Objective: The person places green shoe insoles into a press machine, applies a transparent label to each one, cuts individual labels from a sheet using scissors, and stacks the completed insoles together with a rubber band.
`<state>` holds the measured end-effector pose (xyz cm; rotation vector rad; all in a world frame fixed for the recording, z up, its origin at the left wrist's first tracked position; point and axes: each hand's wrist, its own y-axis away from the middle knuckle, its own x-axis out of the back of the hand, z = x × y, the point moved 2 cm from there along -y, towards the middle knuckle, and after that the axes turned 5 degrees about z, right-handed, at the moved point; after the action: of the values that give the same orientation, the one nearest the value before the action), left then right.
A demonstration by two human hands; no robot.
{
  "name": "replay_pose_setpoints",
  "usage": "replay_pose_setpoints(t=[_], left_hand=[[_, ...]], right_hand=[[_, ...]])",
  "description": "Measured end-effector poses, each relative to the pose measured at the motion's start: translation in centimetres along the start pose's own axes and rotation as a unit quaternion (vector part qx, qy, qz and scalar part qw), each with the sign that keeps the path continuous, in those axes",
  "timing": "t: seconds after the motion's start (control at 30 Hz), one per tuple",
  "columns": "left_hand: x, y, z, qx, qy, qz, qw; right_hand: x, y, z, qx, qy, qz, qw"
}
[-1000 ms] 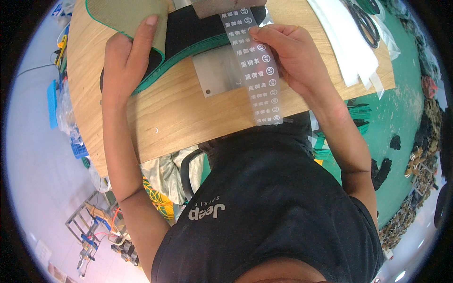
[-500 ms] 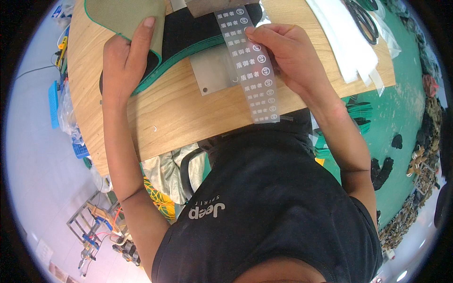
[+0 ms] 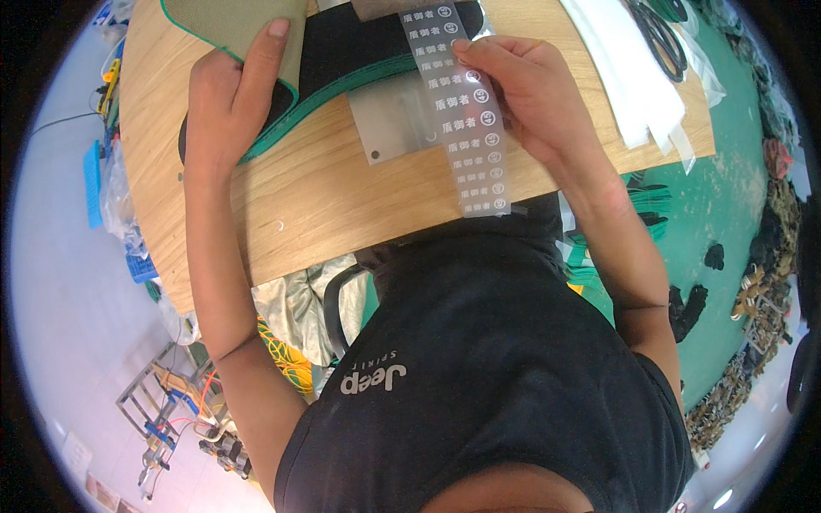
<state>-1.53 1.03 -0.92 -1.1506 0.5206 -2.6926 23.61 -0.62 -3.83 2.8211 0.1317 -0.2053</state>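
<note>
My left hand (image 3: 224,107) is closed on a floor mat (image 3: 235,19) with a beige underside and green edging, its thumb on the beige face. The mat's edge is lifted and folded back. Beneath it lie more black mats (image 3: 338,43) with green edges, stacked on the table. Between thumb and index finger, my right hand (image 3: 539,98) pinches a translucent strip of printed labels (image 3: 477,162). The strip hangs down toward me, past the table's front edge. Partly behind it, a thin grey plate (image 3: 385,128) with a small hole lies beside the mats.
A brown-grey block (image 3: 380,7) rests on the mats at the top edge. White sheets (image 3: 637,85) and black cord loops (image 3: 658,38) lie on the right of the wooden table (image 3: 316,209). Green-edged pieces (image 3: 646,209) stand below its right side; a black chair arm (image 3: 338,308) is near my body.
Both hands keep their holds. The label strip and my right hand sit slightly farther up and right in the picture; the whole view has shifted a little.
</note>
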Motion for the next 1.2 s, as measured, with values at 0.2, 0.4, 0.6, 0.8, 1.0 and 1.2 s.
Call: replay_pose_setpoints(t=[0.2, 0.4, 0.6, 0.8, 1.0, 1.2], left_hand=[[-0.2, 0.0, 1.1, -0.047, 0.022, -0.013, 0.999], [-0.4, 0.0, 1.4, -0.064, -0.001, -0.087, 0.994], [-0.8, 0.0, 2.3, -0.104, -0.088, -0.127, 0.982], [-0.6, 0.2, 2.2, -0.111, -0.071, -0.108, 0.985], [0.5, 0.0, 0.6, 0.006, 0.047, -0.028, 0.998], [1.3, -0.3, -1.3, 0.103, 0.172, 0.033, 0.979]], right_hand=[[0.0, -0.3, 0.2, 0.021, 0.009, -0.006, 1.0], [-0.1, -0.3, 0.1, 0.028, 0.019, 0.004, 0.999], [0.6, 0.5, 0.0, 0.064, 0.065, -0.014, 0.996], [2.8, 1.0, -0.7, 0.091, -0.089, 0.062, 0.99], [2.4, -0.3, -0.8, 0.028, -0.206, 0.048, 0.977], [0.7, 0.8, -0.6, -0.055, -0.131, 0.018, 0.99]])
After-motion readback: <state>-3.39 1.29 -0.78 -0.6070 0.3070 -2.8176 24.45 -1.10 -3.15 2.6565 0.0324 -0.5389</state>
